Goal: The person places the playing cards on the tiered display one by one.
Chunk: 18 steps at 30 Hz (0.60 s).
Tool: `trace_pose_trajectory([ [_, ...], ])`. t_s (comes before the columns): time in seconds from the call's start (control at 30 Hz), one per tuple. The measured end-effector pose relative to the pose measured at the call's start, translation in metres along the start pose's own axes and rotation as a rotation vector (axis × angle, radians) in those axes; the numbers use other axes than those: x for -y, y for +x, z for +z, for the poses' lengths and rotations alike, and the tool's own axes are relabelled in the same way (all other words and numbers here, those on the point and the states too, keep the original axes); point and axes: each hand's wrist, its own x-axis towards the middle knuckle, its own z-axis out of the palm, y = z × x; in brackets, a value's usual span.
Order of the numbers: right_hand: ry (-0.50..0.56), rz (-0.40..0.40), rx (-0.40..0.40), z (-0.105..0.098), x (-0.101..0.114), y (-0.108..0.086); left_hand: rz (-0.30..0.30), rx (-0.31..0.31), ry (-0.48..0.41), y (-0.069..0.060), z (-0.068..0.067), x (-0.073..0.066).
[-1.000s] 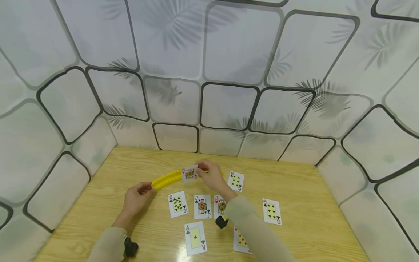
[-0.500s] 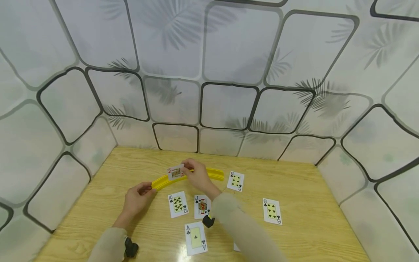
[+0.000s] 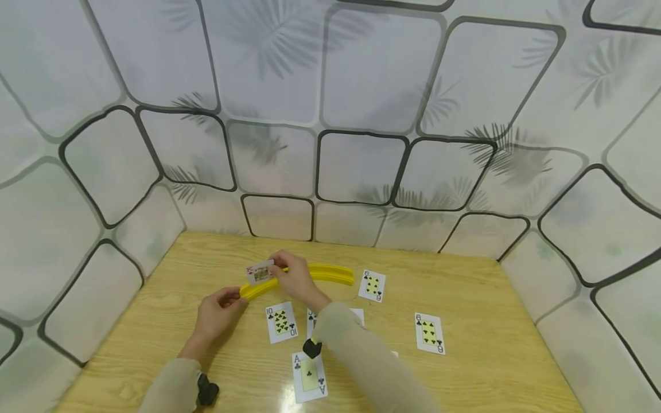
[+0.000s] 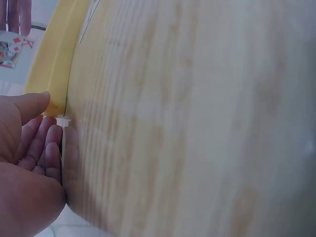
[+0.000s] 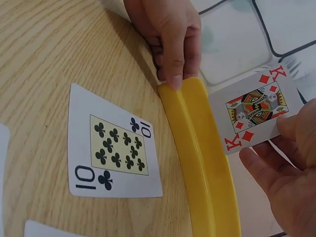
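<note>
Right sleeve bars the middle of a wooden table.
A hand could pass at right, between the nearer six card and the wall; yellow rack and left hand obstruct left of center.

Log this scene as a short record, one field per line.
left hand: holds the yellow rack's left end
right hand: pinches the king of diamonds
left hand position: left hand beside the table's far-left area
right hand position: right hand above the yellow rack
card held: king of diamonds; seating in groove unclear
cards lying flat: ten of clubs, ace of clubs, two black sixes
partly hidden: other cards, by the right sleeve
surface: wooden table
</note>
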Motion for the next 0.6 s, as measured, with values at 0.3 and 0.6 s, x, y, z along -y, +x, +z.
trace_pose_trajectory([
  [0.3, 0.032, 0.016, 0.024, 0.012, 0.007, 0.003, 0.007, 0.003, 0.004, 0.001, -0.002, 0.001],
  [0.6, 0.016, 0.036, 0.050, 0.021, 0.006, 0.006, 0.008, 0.005, -0.003, 0.003, -0.002, 0.006],
])
